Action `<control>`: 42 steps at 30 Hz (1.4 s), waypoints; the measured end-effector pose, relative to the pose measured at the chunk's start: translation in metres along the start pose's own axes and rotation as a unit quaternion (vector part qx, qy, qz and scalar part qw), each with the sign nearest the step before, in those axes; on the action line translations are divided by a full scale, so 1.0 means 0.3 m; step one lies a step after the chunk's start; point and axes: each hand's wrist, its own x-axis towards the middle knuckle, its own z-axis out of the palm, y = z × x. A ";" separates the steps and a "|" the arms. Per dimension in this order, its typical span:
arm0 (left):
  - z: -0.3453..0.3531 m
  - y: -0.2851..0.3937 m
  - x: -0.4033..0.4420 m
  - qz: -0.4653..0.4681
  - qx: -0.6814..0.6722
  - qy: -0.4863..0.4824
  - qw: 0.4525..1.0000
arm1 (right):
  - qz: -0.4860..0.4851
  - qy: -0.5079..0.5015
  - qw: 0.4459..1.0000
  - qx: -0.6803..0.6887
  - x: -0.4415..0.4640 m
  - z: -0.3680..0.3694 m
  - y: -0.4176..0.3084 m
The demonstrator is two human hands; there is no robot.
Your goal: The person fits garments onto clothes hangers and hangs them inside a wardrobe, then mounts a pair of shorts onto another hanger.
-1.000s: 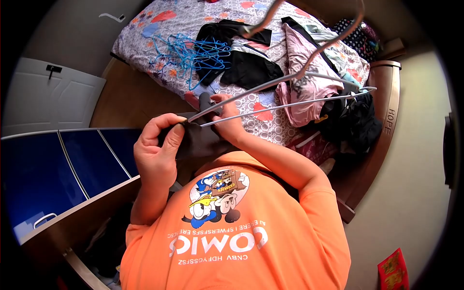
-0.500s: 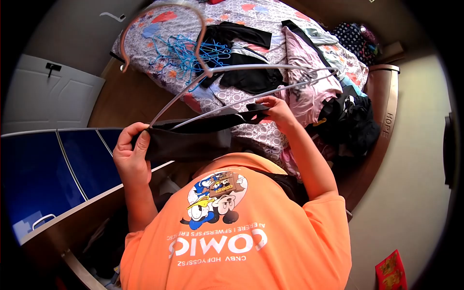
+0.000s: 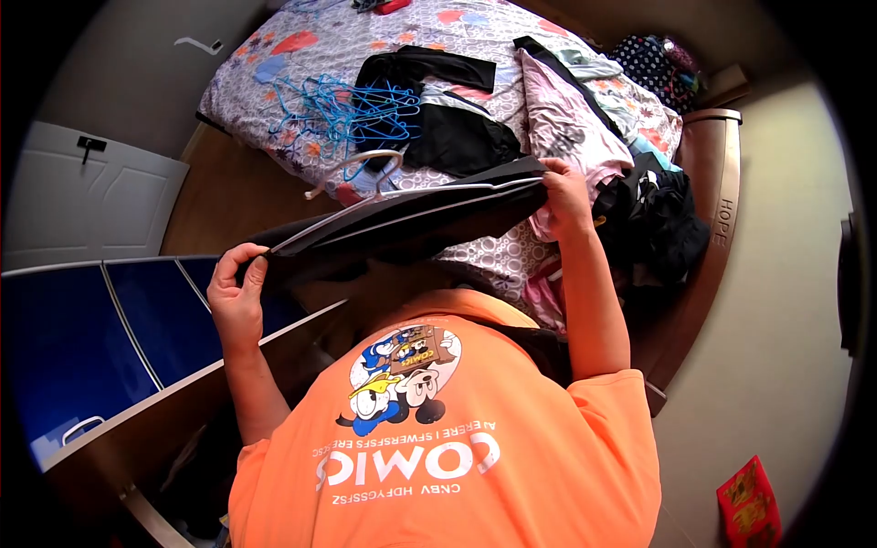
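Garment pinched by fingers at both ends, hanger inside.

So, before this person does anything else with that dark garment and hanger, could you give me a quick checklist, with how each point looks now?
1. Left hand has hold of the dark garment: ok, fingers and thumb pinch one end.
2. Right hand has hold too: ok, it grips the opposite end.
3. Hanger lies along the garment's upper edge: ok, its bars run between the two hands.
4. Hook free of cloth: ok, it stands up above the garment.
5. Upper edge level: not ok, it slopes down toward the left hand in this view.
6. Hanger ends fully seated: cannot tell, fingers and fabric hide them.
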 end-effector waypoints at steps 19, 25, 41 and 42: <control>0.115 -0.033 -0.023 0.041 0.083 0.013 0.996 | -0.177 -0.118 0.949 -0.234 -0.255 0.241 -0.189; 0.076 -0.053 -0.025 -0.001 -0.040 0.032 0.999 | -0.547 0.020 0.696 -0.465 -0.212 0.174 -0.248; 0.068 0.009 0.023 -0.086 -0.110 -0.011 0.990 | -0.477 -0.085 0.751 -0.449 -0.254 0.131 -0.211; 0.070 0.018 0.029 -0.157 -0.207 -0.013 0.966 | -0.484 -0.083 0.749 -0.445 -0.258 0.125 -0.216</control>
